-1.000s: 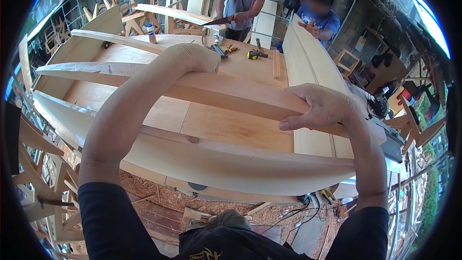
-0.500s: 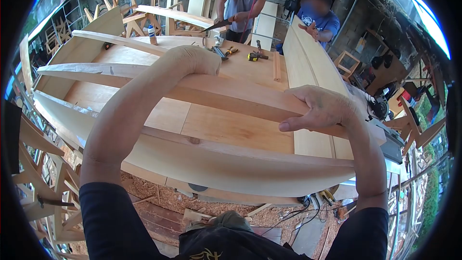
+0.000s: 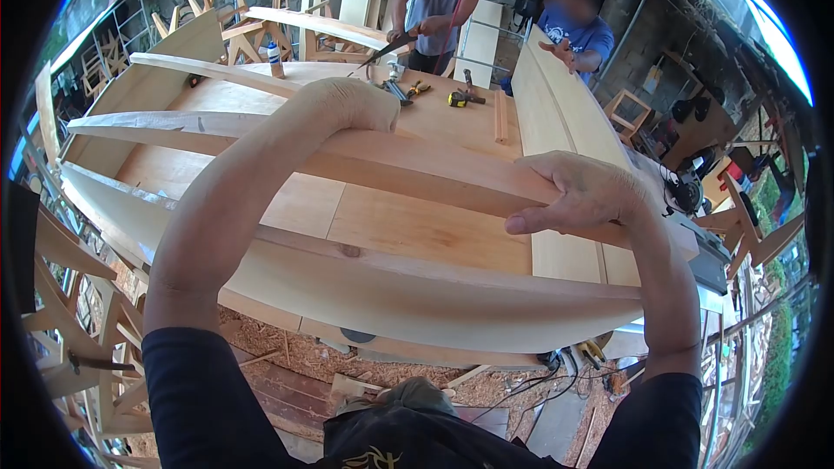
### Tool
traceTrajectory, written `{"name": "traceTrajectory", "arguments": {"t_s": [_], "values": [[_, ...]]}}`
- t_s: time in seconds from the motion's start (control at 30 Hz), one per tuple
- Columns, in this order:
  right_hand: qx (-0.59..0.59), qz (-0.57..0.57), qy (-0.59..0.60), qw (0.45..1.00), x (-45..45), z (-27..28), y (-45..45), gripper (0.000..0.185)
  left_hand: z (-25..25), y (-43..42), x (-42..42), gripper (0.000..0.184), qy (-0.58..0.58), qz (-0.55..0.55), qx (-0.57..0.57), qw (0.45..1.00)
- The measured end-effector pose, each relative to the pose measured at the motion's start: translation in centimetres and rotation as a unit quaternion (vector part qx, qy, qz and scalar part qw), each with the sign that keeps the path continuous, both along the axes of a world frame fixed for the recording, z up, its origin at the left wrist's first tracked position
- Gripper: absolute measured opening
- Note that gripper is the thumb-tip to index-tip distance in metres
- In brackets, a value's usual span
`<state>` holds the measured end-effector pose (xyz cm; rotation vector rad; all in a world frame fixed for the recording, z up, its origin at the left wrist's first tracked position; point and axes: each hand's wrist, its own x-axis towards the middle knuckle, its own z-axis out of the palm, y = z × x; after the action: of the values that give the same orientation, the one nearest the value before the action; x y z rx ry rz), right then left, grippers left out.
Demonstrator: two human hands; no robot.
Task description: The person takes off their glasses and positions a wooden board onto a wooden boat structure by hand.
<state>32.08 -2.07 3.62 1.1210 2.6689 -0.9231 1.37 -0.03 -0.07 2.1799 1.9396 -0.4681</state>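
Observation:
A long, planed wooden beam (image 3: 452,172) crosses in front of me, above a large plywood panel (image 3: 417,224). My left hand (image 3: 360,107) bends over the top of the beam near its middle; its fingers curl down the far side and are hidden. Closer to the right end, my right hand (image 3: 584,193) grips the same beam, thumb along the near face and the other fingers out of sight. Nearer to me runs a curved wooden rail (image 3: 434,300), untouched by either hand. A wide grooved board (image 3: 565,126) stands at the right end of the panel.
Across the panel, one person holds a handsaw (image 3: 389,49); another person's hand (image 3: 560,54) rests at the grooved board. A tape measure (image 3: 458,99), pliers (image 3: 419,89) and a bottle (image 3: 275,61) sit on the panel. Cables (image 3: 543,382) and wood shavings cover the floor below.
The saw in the co-worker's hands has shifted slightly down and to the left. My hands and the beam stay almost where they were.

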Motion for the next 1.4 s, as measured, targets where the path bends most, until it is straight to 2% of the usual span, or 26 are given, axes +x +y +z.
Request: {"name": "traceTrajectory", "arguments": {"t_s": [0.07,0.13,0.2,0.27,0.3,0.4,0.5,0.67,0.8,0.9,1.0,1.1,1.4], "values": [[0.008,0.002,-0.017,1.0,-0.1,0.4,0.0,0.058,-0.2,0.5,-0.3,0.033,0.007,-0.005,-0.007,1.0],[0.023,-0.002,-0.001,1.0,-0.1,0.4,0.4,0.063,0.2,-0.7,-0.2,0.034,-0.012,-0.01,0.055,0.998],[0.018,-0.017,0.043,0.999,0.6,-1.6,0.7,0.071,0.7,-0.4,0.7,0.035,0.018,-0.01,0.002,1.0],[0.041,0.003,0.008,0.999,0.3,-1.4,0.5,0.066,0.1,-0.8,0.2,0.033,-0.018,-0.019,0.068,0.997],[0.066,0.012,-0.006,0.998,0.1,-1.0,0.7,0.064,0.5,-0.9,0.2,0.032,-0.004,-0.013,0.061,0.998],[0.021,0.017,0.006,1.0,0.0,-0.6,0.3,0.067,0.6,-1.7,1.0,0.031,0.007,-0.017,0.041,0.999],[0.073,0.041,-0.042,0.996,0.0,0.0,0.5,0.068,1.0,-1.1,0.1,0.03,-0.012,-0.036,0.061,0.997],[0.044,0.035,-0.001,0.998,0.2,-1.0,0.8,0.077,0.6,-1.1,0.3,0.028,-0.02,-0.009,0.021,1.0],[0.059,0.047,-0.004,0.997,0.2,-0.6,0.6,0.081,0.6,-0.6,0.1,0.028,0.006,-0.031,-0.002,0.999],[0.112,0.057,0.039,0.991,0.3,-1.1,0.2,0.083,0.7,-0.7,0.0,0.028,0.027,-0.02,-0.017,0.999],[0.159,0.042,0.028,0.986,0.5,-1.4,0.1,0.081,0.4,-0.7,-0.2,0.029,0.011,-0.006,-0.008,1.0],[0.107,0.044,-0.037,0.993,0.1,-0.7,0.2,0.075,0.3,-0.6,-0.2,0.03,0.011,-0.007,-0.016,1.0],[0.102,0.045,0.006,0.994,0.3,-1.1,0.2,0.073,0.5,-0.9,-0.1,0.029,0.017,-0.019,-0.011,1.0]]}}
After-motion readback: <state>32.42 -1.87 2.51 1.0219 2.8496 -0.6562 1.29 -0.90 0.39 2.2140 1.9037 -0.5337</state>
